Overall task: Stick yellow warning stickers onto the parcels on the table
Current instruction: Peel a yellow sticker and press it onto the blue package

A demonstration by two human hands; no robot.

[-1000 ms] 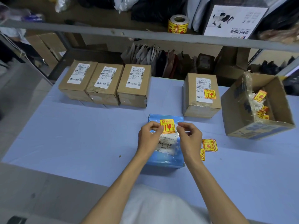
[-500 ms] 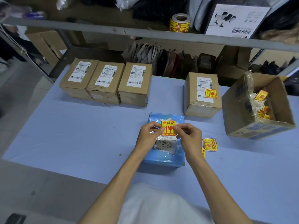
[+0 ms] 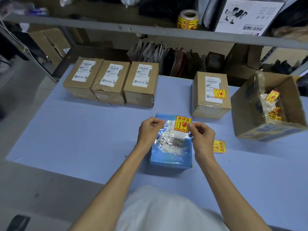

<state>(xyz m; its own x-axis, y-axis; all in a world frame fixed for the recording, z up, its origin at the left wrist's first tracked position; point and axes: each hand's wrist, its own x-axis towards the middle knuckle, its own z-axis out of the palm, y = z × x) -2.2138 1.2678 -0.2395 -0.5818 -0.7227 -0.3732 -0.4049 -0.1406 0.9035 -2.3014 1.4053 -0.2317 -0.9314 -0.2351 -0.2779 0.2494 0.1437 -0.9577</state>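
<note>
Sticker (image 3: 182, 123) first: yellow with red print, it sits over the far right corner of the blue parcel (image 3: 171, 157), and I can see my right hand (image 3: 202, 139) pinching its right edge between thumb and fingertip, the other fingers curled in. My left hand (image 3: 150, 130) is closed too, nipping a clear, shiny film (image 3: 168, 135) that stretches across to the sticker — I cannot tell whether the sticker is already pressed flat on the parcel or held just above it. The blue parcel lies flat on the pale blue table (image 3: 83, 139), directly in front of me, its white address label (image 3: 173, 142) showing under the film. Just right of my right wrist a small heap of loose stickers (image 3: 219, 146) rests on the table. Beyond the parcel, to the right, stands a brown box (image 3: 210, 95) that already carries a yellow sticker on its label. Three more brown boxes (image 3: 110, 82) stand side by side, touching, at the far left — white labels only. An open carton (image 3: 270, 107) at the far right holds crumpled backing and yellow scraps. A sticker roll (image 3: 188, 20) stands on the shelf above.
</note>
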